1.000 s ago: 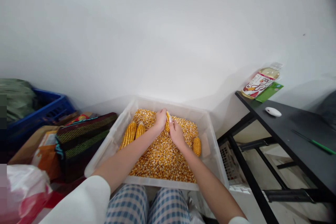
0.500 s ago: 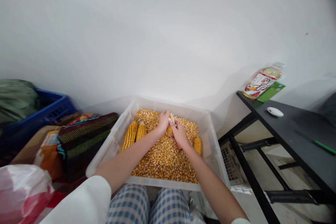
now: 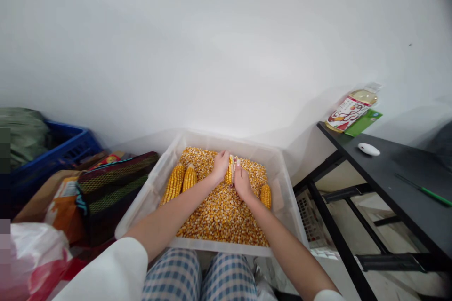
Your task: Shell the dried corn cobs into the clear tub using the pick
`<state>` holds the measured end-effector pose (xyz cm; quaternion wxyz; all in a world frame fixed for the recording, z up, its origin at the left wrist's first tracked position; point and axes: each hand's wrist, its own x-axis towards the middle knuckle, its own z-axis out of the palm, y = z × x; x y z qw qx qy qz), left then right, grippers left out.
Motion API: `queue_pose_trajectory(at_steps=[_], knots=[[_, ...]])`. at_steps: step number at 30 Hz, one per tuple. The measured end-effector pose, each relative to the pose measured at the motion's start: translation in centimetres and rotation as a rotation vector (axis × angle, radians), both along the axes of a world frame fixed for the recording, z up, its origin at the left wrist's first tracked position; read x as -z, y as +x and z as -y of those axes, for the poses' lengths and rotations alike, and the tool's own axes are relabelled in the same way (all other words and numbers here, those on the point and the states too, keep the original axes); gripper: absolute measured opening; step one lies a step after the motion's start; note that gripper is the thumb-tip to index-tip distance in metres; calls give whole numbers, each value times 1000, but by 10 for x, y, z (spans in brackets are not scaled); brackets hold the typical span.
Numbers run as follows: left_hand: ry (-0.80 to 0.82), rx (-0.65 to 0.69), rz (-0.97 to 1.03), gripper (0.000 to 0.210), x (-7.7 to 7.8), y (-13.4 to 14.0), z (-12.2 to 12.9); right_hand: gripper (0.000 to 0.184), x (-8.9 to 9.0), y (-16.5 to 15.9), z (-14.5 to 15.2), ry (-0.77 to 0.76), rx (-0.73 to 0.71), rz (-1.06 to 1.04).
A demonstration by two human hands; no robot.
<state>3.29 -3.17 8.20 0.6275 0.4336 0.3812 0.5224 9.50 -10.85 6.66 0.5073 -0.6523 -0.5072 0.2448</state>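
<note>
We hold a cob (image 3: 231, 172) in our left hand (image 3: 221, 165), fingers wrapped about its left side, over the middle of the tub (image 3: 243, 246). Our right hand (image 3: 243, 183) is at the cob's pale right side, thumb up; we cannot tell whether its fingers close on it. Loose kernels (image 3: 222, 218) spread below. Two whole cobs (image 3: 174, 183) lie side by side at the left, and a third cob (image 3: 266, 196) rests near the right wall.
</note>
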Motion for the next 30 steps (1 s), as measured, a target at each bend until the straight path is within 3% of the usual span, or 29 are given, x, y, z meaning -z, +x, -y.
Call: queue_pose_trajectory(at_steps=[7,12,17,23,30], knots=[[94,-12,-92,27,2,4,1,44,-10,3,-8,72,41,100],[136,-74,-185,34,7,5,1,45,-5,3,-10,101,23,114],[171,-76,-248,36,13,3,-1,55,0,3,-10,16,79,29],[257,-50,-266,36,11,5,3,48,-5,7,-16,68,46,-32],[251,-66,-230,36,4,6,7,50,-7,4,-15,102,50,-151]])
